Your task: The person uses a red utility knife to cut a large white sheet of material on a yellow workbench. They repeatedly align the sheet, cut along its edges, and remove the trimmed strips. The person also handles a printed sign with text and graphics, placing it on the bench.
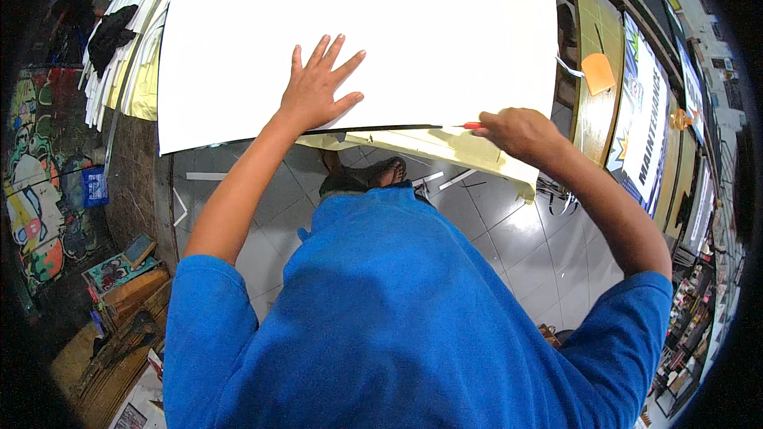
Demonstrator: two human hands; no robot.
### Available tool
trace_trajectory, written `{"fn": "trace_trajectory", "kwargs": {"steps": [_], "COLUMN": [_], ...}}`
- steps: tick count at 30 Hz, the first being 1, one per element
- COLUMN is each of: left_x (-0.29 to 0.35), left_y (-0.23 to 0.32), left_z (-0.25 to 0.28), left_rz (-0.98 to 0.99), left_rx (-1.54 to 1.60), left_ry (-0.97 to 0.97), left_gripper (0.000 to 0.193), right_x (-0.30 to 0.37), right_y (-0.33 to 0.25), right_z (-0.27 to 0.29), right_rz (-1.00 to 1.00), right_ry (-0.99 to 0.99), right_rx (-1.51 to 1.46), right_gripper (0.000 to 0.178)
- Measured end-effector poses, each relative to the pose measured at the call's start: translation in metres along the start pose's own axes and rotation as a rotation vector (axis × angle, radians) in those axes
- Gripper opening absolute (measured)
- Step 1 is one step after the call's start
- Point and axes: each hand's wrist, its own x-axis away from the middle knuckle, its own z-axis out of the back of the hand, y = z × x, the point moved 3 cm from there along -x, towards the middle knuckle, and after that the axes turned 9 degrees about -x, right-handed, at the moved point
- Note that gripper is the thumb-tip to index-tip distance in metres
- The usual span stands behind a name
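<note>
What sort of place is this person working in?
Probably a sign-making or print workshop, though I can't be certain: a large white sheet lies under the left hand, a colourful printed panel is off to the right, and white strips lie on the tiled floor.

The left hand (318, 89) lies on the sheet (358, 16) before the person, near its near edge; farther right along that edge, the right hand (520, 133) holds a tool (473, 125). Left of the sheet, a cloth (110, 36) lies on strips (135, 71); to its right come a board (592, 123), then a sign panel (642, 111). Paper (465, 151) juts from beneath the near edge, above the floor (524, 242).
</note>
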Motion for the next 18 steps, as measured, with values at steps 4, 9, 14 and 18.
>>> {"fn": "trace_trajectory", "kwargs": {"steps": [4, 9, 14, 18], "left_x": [-0.002, -0.003, 0.0, 0.0], "left_y": [0.002, 0.002, 0.0, -0.001], "left_z": [0.002, 0.001, -0.003, 0.0], "left_rz": [0.01, 0.008, 0.008, -0.001], "left_rx": [0.005, 0.023, 0.016, 0.03], "left_ry": [-0.024, -0.014, 0.029, 0.031], "left_gripper": [0.072, 0.071, 0.07, 0.07], "right_x": [0.028, 0.038, 0.009, -0.009], "right_y": [0.048, 0.028, -0.027, -0.043], "right_z": [0.01, -0.002, 0.001, 0.001], "right_rz": [-0.138, -0.032, 0.026, 0.088], "right_ry": [-0.017, 0.173, 0.103, 0.092], "right_rx": [0.089, -0.072, -0.103, -0.12], "right_gripper": [0.039, 0.035, 0.039, 0.04]}}
